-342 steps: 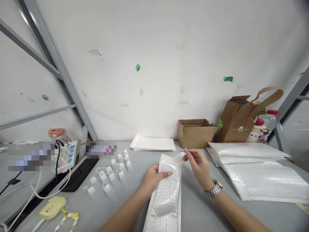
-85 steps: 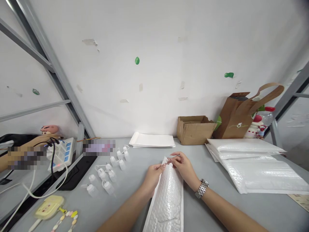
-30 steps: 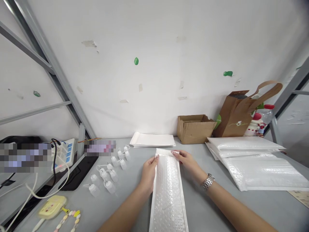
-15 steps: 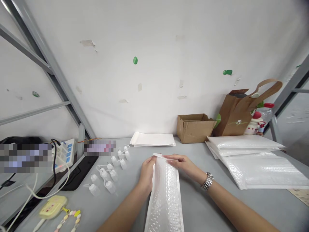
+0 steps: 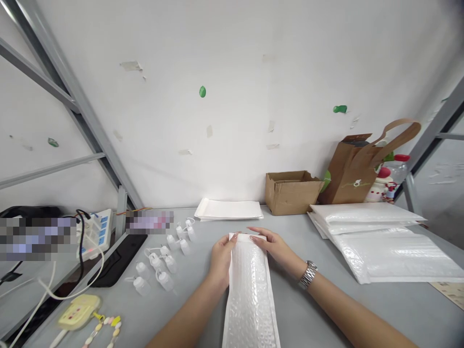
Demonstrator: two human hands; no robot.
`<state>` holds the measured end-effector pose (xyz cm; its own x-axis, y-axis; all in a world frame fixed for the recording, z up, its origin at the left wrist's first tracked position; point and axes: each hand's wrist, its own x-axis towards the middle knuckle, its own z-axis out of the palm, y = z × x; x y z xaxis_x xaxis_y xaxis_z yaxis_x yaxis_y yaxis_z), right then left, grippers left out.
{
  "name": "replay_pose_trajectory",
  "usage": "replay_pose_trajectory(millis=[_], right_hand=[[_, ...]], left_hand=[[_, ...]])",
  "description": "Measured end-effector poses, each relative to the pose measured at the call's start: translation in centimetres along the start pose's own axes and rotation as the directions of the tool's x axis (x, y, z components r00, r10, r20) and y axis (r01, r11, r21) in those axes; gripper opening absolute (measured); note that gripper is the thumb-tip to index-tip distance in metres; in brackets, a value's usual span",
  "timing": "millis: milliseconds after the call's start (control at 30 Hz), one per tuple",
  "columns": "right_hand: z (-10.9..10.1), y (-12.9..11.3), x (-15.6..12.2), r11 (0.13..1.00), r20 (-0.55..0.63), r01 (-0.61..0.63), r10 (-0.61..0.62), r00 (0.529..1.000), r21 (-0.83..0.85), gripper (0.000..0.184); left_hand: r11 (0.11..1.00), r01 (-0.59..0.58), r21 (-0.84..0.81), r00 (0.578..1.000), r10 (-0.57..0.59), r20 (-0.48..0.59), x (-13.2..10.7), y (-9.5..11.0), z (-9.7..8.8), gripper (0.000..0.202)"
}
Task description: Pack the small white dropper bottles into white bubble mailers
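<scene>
A long white bubble mailer point(image 5: 251, 295) lies lengthwise in front of me, its far end between my hands and its near end running out of the picture. My left hand point(image 5: 220, 258) grips the far left corner, with the thumb on top and the other fingers mostly hidden. At the far right corner, my right hand point(image 5: 279, 249) pinches the edge, thumb on the upper face and index finger stretched out beyond the end. A metal watch point(image 5: 308, 274) is on the right wrist.
Several small white squeeze bottles point(image 5: 164, 279) stand at left. Flat white envelopes point(image 5: 230, 210) lie by the wall near a cardboard box point(image 5: 293, 197). More bubble mailers point(image 5: 398, 256) are stacked at right, before a paper bag point(image 5: 348, 176). Cables and a yellow case point(image 5: 79, 311) sit at left.
The mailer's far end now lies flat, where its flap edge was slightly raised. My left thumb has come onto its top, and my right fingers have drawn back to the right corner.
</scene>
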<state>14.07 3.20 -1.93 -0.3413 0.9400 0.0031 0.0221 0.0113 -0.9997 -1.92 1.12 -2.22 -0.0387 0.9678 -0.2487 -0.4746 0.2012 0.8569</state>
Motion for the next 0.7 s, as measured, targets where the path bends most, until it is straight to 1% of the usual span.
replay_pose_trajectory(millis=[67,133,233,300,367,400,467,500,533,567,600,633,667,700], right_hand=[[0.0,0.4,0.1,0.997,-0.048,-0.068,0.069,0.996,0.036,0.038],[0.0,0.7,0.2,0.992,-0.042,-0.116,0.118,0.992,0.045,0.035],[-0.1,0.8,0.1,0.986,-0.014,-0.159,0.160,0.987,0.039,0.037],[-0.1,0.5,0.0,0.986,-0.020,-0.168,0.168,0.986,0.010,0.040],[-0.2,0.0,-0.3,0.986,-0.060,-0.149,0.145,0.988,-0.069,0.043],[-0.3,-0.4,-0.5,0.984,-0.092,-0.124,0.113,0.989,-0.125,0.043],[-0.6,-1.5,-1.2,0.964,-0.188,-0.055,0.005,0.982,-0.260,0.043],[-0.8,-2.2,-1.8,0.943,-0.251,-0.021,-0.067,0.966,-0.332,0.042],[-1.2,-2.9,-2.6,0.915,-0.321,0.008,-0.149,0.935,-0.403,0.040],[-1.7,-3.6,-3.5,0.883,-0.396,0.022,-0.233,0.888,-0.469,0.039],[-2.4,-4.3,-4.7,0.850,-0.475,0.029,-0.322,0.819,-0.527,0.038],[-3.3,-4.8,-5.9,0.818,-0.546,0.022,-0.404,0.734,-0.575,0.037],[-4.5,-5.2,-7.3,0.782,-0.627,-0.006,-0.495,0.602,-0.623,0.038],[-5.9,-5.3,-8.6,0.731,-0.677,-0.059,-0.595,0.433,-0.680,0.039]], left_hand=[[1.000,-0.010,-0.007,1.000,0.010,-0.014,0.1,0.0,0.0,0.040],[1.000,-0.015,-0.001,1.000,0.015,-0.018,0.2,0.1,0.0,0.042],[1.000,0.003,0.010,1.000,-0.002,-0.020,0.1,0.1,0.1,0.045],[1.000,0.010,0.010,1.000,-0.010,-0.006,0.0,0.2,0.2,0.045],[1.000,0.008,0.010,0.999,-0.008,0.034,-0.2,0.1,0.4,0.044],[1.000,0.006,0.014,0.998,-0.007,0.059,-0.3,0.1,0.4,0.042],[1.000,-0.002,0.028,0.995,0.000,0.098,-0.4,0.1,0.5,0.039],[0.999,-0.003,0.038,0.995,-0.001,0.104,-0.4,0.1,0.6,0.038],[0.999,0.000,0.045,0.995,-0.004,0.099,-0.4,0.2,0.6,0.038],[0.999,0.005,0.050,0.996,-0.009,0.084,-0.5,0.2,0.6,0.037],[0.998,0.011,0.054,0.998,-0.014,0.066,-0.5,0.4,0.6,0.036],[0.998,0.016,0.057,0.999,-0.019,0.045,-0.5,0.5,0.6,0.033],[0.998,0.021,0.061,0.999,-0.023,0.031,-0.5,0.6,0.6,0.030],[0.998,0.024,0.066,0.999,-0.025,0.020,-0.5,0.7,0.6,0.026]])
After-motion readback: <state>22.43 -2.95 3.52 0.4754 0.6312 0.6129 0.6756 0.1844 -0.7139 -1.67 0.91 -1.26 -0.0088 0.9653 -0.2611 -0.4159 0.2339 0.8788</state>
